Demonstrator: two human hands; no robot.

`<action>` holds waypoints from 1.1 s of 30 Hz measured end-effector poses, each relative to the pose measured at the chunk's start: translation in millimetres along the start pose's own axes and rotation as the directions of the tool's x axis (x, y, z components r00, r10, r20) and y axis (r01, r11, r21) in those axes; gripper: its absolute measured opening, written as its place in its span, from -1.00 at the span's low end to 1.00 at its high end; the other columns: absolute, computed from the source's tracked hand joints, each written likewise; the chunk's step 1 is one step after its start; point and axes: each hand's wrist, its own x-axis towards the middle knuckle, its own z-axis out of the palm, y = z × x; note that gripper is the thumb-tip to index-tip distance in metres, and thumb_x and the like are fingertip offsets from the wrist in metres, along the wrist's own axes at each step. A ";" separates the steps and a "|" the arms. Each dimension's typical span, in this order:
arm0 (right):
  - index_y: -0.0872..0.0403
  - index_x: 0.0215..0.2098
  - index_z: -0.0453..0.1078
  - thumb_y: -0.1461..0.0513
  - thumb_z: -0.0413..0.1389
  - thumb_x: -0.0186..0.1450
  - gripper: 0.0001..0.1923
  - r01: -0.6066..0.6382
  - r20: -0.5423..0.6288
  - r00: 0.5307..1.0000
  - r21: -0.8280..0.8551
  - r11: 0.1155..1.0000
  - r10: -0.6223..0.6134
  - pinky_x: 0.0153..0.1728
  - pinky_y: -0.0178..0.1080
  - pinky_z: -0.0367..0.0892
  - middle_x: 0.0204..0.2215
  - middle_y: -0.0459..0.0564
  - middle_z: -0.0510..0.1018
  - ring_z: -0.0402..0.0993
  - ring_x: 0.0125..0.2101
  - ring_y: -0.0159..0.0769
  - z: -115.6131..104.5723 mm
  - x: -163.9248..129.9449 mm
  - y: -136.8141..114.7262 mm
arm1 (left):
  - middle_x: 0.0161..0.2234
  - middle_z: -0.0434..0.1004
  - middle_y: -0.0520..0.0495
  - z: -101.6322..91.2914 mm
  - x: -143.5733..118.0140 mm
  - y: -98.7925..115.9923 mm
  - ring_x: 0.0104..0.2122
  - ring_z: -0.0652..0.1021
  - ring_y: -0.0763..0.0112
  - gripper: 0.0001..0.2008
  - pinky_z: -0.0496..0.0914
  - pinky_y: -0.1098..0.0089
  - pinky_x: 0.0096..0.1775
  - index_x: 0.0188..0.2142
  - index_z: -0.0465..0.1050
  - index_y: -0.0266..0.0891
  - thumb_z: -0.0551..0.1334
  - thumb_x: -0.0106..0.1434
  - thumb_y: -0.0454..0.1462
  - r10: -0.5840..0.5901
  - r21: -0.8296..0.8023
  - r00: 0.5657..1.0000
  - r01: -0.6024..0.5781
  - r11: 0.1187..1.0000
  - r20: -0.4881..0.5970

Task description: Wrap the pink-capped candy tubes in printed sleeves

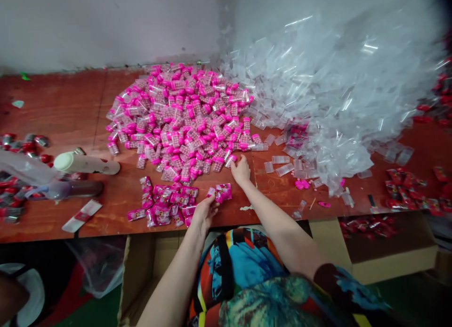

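On the reddish wooden table lies a large heap of small clear containers with pink caps. My right hand reaches to the near edge of that heap and closes on one pink-capped container. My left hand holds a pink printed packet near the table's front edge. Just left of it lies a small pile of filled pink packets. A big mound of clear plastic sleeves fills the back right.
A white-capped bottle and a clear spray bottle lie at the left among red-capped items. Red packets sit at the right. Cardboard boxes stand below the table edge. A grey wall closes the back.
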 end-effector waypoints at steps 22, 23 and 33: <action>-0.06 0.48 0.41 -0.12 0.50 0.33 -0.14 -0.147 0.274 0.959 0.709 0.690 -0.077 -0.56 -0.33 0.24 -0.26 -0.06 0.71 0.48 -0.49 -0.34 -50.4 -120.6 25.3 | -0.41 0.64 0.00 34.2 -41.2 29.2 -0.40 0.60 0.44 -0.68 0.50 0.40 -0.20 -0.28 0.54 -0.20 0.28 0.71 -0.33 -0.004 -0.165 0.977 0.039 0.986 0.212; -0.05 0.50 0.40 -0.13 0.48 0.34 -0.12 -0.137 0.265 0.961 0.698 0.703 -0.076 -0.58 -0.33 0.23 -0.27 -0.07 0.69 0.47 -0.51 -0.35 -47.4 -124.1 25.5 | -0.41 0.64 0.00 33.9 -42.4 27.5 -0.40 0.59 0.45 -0.67 0.49 0.40 -0.19 -0.28 0.55 -0.20 0.28 0.72 -0.33 0.006 -0.149 0.974 0.029 0.988 0.227; -0.02 0.56 0.35 -0.17 0.49 0.34 -0.02 -0.125 0.240 0.969 0.666 0.736 -0.052 -0.62 -0.34 0.12 -0.35 -0.15 0.55 0.34 -0.55 -0.42 -36.0 -144.3 27.6 | -0.43 0.65 0.02 22.0 -32.3 11.6 -0.45 0.59 0.46 -0.79 0.53 0.45 -0.29 -0.23 0.59 -0.22 0.51 0.56 -0.27 0.054 -0.107 0.954 -0.023 0.994 0.296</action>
